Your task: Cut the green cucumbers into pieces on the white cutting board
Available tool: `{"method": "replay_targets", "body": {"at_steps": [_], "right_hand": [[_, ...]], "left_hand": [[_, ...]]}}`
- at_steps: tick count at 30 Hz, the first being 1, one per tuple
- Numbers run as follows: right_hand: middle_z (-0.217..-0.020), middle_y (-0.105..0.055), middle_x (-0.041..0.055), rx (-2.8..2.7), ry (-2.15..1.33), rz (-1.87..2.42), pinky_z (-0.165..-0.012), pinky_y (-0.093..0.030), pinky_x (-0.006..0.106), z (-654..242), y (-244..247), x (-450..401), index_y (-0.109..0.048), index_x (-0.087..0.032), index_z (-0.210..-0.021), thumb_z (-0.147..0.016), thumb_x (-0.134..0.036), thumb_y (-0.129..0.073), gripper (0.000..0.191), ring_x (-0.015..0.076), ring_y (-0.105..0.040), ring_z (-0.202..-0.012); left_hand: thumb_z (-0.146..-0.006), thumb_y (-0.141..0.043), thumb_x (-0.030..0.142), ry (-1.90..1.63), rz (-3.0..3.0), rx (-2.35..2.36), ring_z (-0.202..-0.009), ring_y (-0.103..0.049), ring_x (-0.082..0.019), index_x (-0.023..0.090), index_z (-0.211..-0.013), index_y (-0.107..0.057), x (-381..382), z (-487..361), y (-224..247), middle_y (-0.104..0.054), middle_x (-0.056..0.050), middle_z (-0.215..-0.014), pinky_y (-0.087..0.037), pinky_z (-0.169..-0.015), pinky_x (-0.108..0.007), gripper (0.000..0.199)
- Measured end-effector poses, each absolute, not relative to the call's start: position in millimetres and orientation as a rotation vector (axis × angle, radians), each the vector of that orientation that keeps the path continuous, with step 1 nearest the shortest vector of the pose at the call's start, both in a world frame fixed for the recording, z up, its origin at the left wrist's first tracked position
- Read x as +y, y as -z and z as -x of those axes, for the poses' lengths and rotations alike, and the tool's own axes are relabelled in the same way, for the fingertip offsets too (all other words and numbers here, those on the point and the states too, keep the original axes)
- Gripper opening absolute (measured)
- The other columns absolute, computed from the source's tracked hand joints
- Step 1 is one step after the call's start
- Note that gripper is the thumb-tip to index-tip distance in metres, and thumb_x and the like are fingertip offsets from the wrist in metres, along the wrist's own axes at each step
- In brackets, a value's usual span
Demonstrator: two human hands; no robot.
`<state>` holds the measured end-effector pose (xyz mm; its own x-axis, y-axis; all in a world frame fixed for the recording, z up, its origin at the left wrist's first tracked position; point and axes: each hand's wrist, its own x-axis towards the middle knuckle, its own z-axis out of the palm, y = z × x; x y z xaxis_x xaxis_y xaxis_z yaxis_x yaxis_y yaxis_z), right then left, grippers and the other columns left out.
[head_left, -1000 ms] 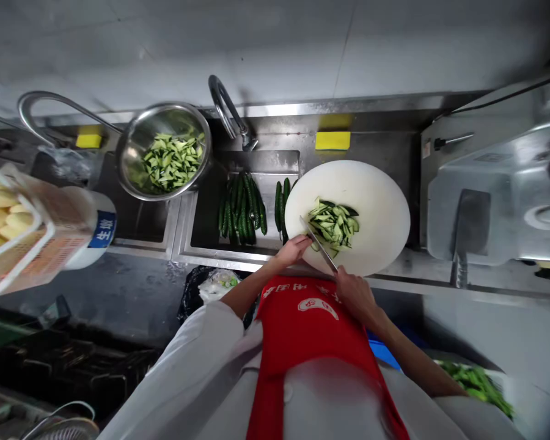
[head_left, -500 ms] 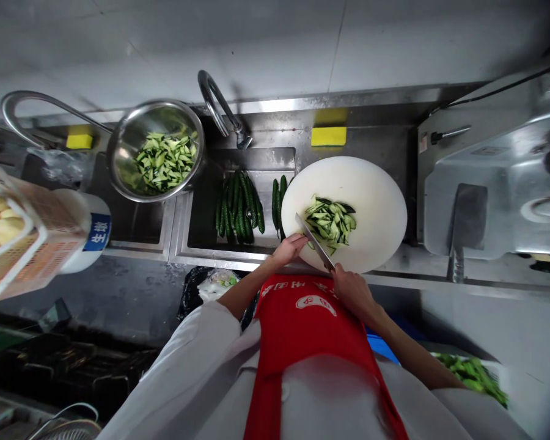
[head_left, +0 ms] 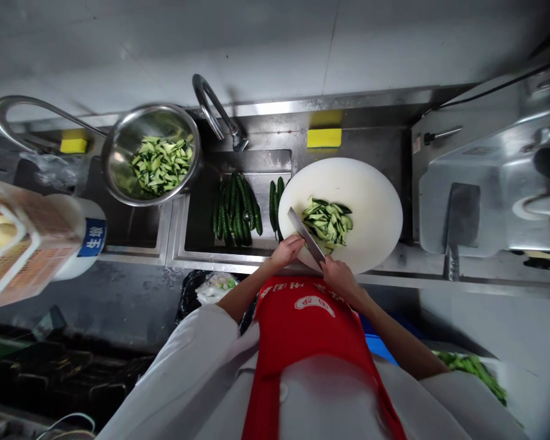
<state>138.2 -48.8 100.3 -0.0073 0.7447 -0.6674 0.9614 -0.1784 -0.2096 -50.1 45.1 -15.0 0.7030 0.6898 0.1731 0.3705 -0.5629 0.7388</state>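
Note:
My right hand (head_left: 339, 274) is closed round the handle of a kitchen knife (head_left: 307, 237), whose blade slants up and left over the near-left part of a round white cutting board (head_left: 376, 214). Just left of the blade, the curled fingers of my left hand (head_left: 289, 249) hold a cucumber against the board's edge; the hand hides nearly all of it. Directly right of the blade lies a pile of sliced cucumber (head_left: 327, 221), pale green with dark skin. Whole cucumbers (head_left: 236, 211) lie in the sink on the left, and a few more (head_left: 275, 205) rest beside the board.
A steel bowl (head_left: 114, 165) of cut cucumber stands left of the faucet (head_left: 215, 110). A yellow sponge (head_left: 324, 138) sits behind the board. On the right is a steel machine (head_left: 495, 165) with a cleaver (head_left: 462, 214) on it. A basket of peeled potatoes (head_left: 32, 263) is at far left.
The knife and my right hand have shifted slightly left, closer to my left hand. The whole view has moved a little; the pile of slices looks much the same.

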Motion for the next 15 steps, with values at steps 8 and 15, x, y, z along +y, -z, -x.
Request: {"method": "replay_targets", "body": {"at_steps": [8, 15], "right_hand": [[-0.082, -0.071, 0.0087, 1.908, 0.859, -2.029, -0.064, -0.032, 0.027, -167, -128, -51, -0.055, -0.016, -0.107, -0.102, -0.036, -0.024, 0.037, 0.0198, -0.066, -0.074], [-0.092, -0.069, 0.0112, 1.980, 0.557, -2.067, -0.064, -0.033, 0.027, -198, -158, -61, -0.054, -0.015, -0.109, -0.096, -0.037, -0.041, 0.029, 0.0231, -0.065, -0.083]], "left_hand": [[-0.100, -0.044, 0.025, -0.947, -2.212, 0.995, -0.089, -0.063, -0.015, 0.015, -0.100, -0.066, 43, 53, -30, -0.066, -0.008, -0.093, -0.056, -0.083, -0.028, 0.024], [-0.098, -0.048, 0.033, -0.921, -2.401, 0.809, -0.119, -0.057, -0.023, 0.022, -0.124, -0.059, 53, 17, -129, -0.063, -0.010, -0.121, -0.046, -0.102, -0.042, 0.030]]}}
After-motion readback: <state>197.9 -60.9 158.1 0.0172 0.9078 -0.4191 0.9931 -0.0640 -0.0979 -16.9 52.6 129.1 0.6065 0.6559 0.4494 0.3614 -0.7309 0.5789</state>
